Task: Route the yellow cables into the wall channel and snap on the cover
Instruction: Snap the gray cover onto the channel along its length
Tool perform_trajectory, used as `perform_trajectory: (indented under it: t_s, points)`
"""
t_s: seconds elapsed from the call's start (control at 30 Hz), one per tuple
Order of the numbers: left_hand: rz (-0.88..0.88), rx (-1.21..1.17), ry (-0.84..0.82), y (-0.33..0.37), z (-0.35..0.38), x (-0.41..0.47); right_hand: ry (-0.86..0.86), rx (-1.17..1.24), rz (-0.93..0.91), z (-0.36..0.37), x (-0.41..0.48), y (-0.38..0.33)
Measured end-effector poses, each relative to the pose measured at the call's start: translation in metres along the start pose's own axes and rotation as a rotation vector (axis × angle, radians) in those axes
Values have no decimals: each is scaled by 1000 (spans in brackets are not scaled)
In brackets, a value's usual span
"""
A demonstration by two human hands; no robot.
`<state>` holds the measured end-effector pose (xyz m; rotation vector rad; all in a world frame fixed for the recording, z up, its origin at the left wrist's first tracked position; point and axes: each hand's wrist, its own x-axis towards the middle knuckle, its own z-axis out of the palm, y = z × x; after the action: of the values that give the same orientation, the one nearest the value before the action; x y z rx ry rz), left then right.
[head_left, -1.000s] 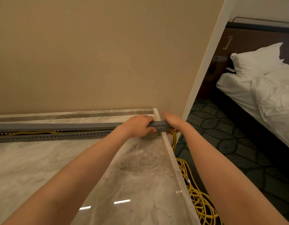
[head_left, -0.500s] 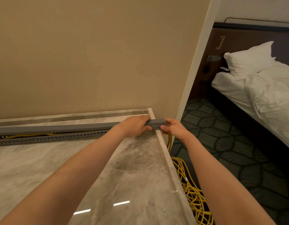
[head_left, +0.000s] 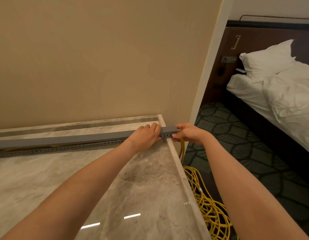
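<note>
Yellow cables (head_left: 204,201) are seen piled on the floor at lower right, with a strand rising to the channel end at frame centre; a short length shows inside the slotted channel (head_left: 63,148) at far left. The grey cover (head_left: 63,140) is laid along the channel on the marble ledge (head_left: 141,179). The left hand (head_left: 145,135) is closed over the cover near its right end; the right hand (head_left: 188,134) is pinched on the very end. Compared with a second ago, the right hand is shifted from a flat rest to a fingertip pinch. Judgement: the end is being seated; toward the left a gap is noted, so snapping remains unfinished there.
</note>
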<state>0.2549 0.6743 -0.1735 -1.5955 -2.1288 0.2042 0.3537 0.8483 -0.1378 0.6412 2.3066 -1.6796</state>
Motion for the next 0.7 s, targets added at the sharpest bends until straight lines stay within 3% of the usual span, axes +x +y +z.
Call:
perform_trajectory:
  t_s: [0.1, 0.23, 0.53, 0.7]
  points:
    - [-32, -34, -66, 0, -5, 1, 5, 33, -19, 4, -4, -1]
    - [-103, -68, -232, 2, -13, 7, 139, 71, -100, 18, -3, 9]
    - [-51, -90, -271, -4, -17, 10, 135, 65, -70, 18, -1, 9]
    - [-26, -119, -317, -12, -21, 15, 403, -672, -411, 33, 1, 4]
